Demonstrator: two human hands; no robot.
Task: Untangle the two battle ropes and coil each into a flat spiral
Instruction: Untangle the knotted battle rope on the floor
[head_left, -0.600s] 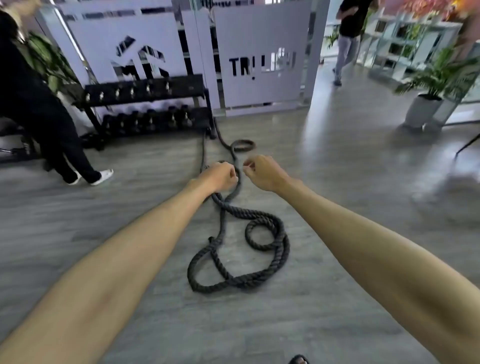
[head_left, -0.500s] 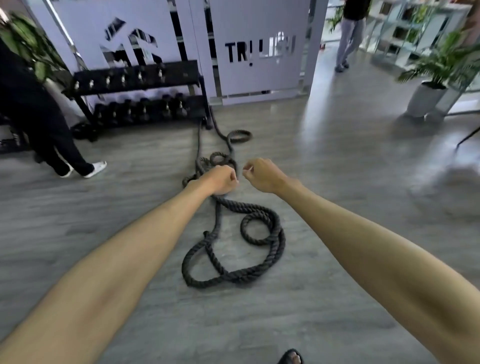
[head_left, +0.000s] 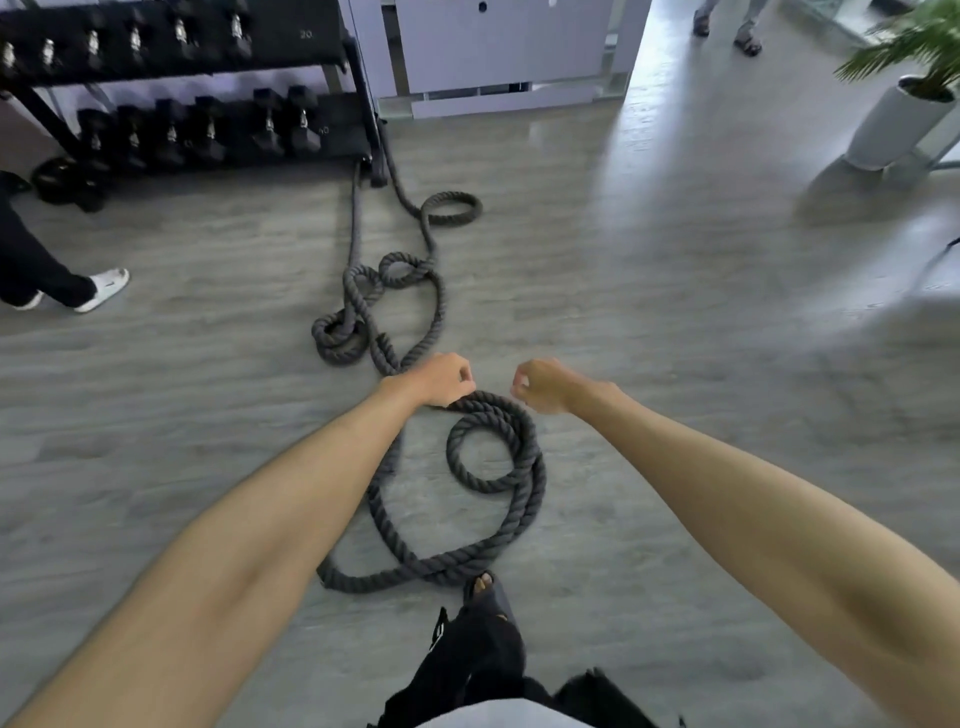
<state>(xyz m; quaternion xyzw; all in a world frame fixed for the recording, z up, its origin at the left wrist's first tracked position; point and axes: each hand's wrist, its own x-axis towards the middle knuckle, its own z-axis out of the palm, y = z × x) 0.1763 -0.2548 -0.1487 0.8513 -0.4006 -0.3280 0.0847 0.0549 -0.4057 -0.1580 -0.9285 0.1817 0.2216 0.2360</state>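
Two dark grey battle ropes run from the foot of the dumbbell rack (head_left: 208, 130) toward me over the floor. They knot together in a tangle (head_left: 358, 317) in mid-floor. Nearer me the rope lies in a flat round loop (head_left: 524, 467) with a longer bight trailing to my sandalled foot (head_left: 483, 587). My left hand (head_left: 441, 379) hovers with curled fingers over the top of that loop; the rope passes behind it and stays flat on the floor. My right hand (head_left: 540, 384) is a loose fist beside it, holding nothing.
A small separate rope loop (head_left: 452, 208) lies near the rack. A person's leg and white shoe (head_left: 104, 288) stand at the left. Another person's feet (head_left: 727, 31) are by the doorway, and a potted plant (head_left: 893, 124) stands at the right.
My view has tilted down and moved closer, so the tangle beyond my hands now shows. Both hands stay curled side by side; my foot has come forward to the rope's near bight.
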